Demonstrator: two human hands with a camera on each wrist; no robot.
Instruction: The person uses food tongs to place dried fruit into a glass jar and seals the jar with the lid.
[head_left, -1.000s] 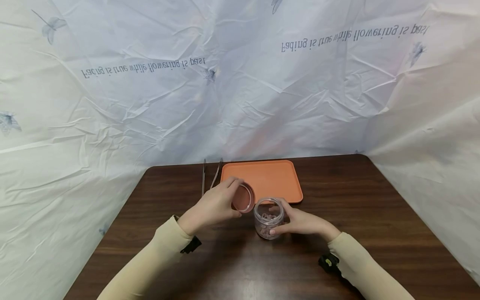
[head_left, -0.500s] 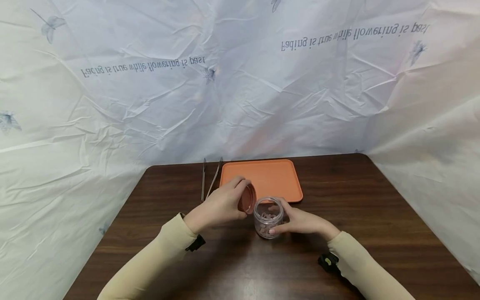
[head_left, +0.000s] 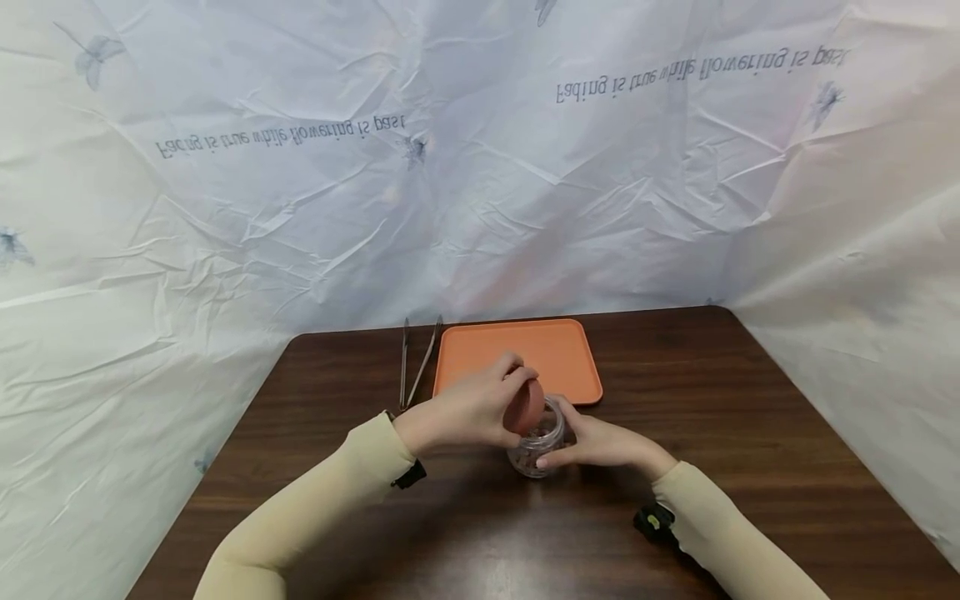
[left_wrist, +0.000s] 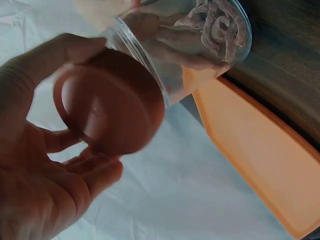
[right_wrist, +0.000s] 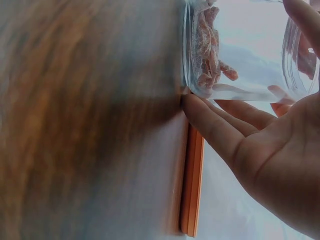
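Observation:
My left hand (head_left: 476,408) holds a round reddish-brown lid (left_wrist: 107,102) by its rim between thumb and fingers. Tilted, the lid overlaps the mouth of a clear jar (head_left: 534,462) in the head view. Inside the jar, at its bottom, lie several pinkish-brown, curled dried strips (left_wrist: 225,30) with a frosted surface. My right hand (head_left: 603,443) grips the jar from the right, its thumb on the near side and its fingers on the far side. The jar stands upright on the dark wooden table (head_left: 675,375).
Behind the jar lies an orange tray (head_left: 555,350), partly covered by my left hand in the head view. Metal tongs (head_left: 408,375) lie left of the tray, their arms spread. A white printed sheet (head_left: 480,208) hangs behind and beside the table.
My left hand has moved to the right with the lid, from beside the jar to its mouth, turning the lid's outer face up. My right hand and the jar have stayed in place.

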